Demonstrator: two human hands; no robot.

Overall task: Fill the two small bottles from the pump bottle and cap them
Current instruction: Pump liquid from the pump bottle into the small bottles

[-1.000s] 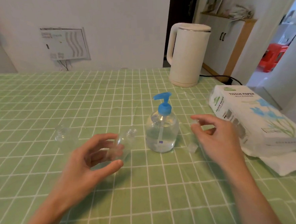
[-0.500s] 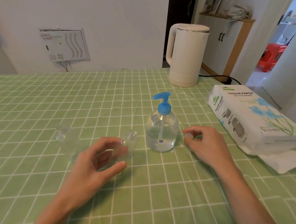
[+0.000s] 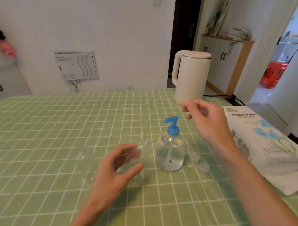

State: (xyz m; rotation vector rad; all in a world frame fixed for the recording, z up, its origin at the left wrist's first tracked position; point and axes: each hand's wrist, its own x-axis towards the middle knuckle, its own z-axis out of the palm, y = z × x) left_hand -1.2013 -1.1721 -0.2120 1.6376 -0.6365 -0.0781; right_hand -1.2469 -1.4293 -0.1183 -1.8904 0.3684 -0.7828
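Left hand (image 3: 116,165) wrapped around a small bottle (image 3: 140,152) at nine o'clock of the pump bottle (image 3: 171,152). Right hand (image 3: 207,121) raised at one o'clock, fingers loosely curled, empty.

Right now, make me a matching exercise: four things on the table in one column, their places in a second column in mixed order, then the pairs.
Things
1. pump bottle
2. kettle
3. tissue paper pack
4. small bottle

Places
A. at the table's right edge
B. in the left hand, tilted
C. far side of the table, beyond the right hand
D. upright at the middle, between the two hands

Pairs: 1-D, 2-C, 3-A, 4-B
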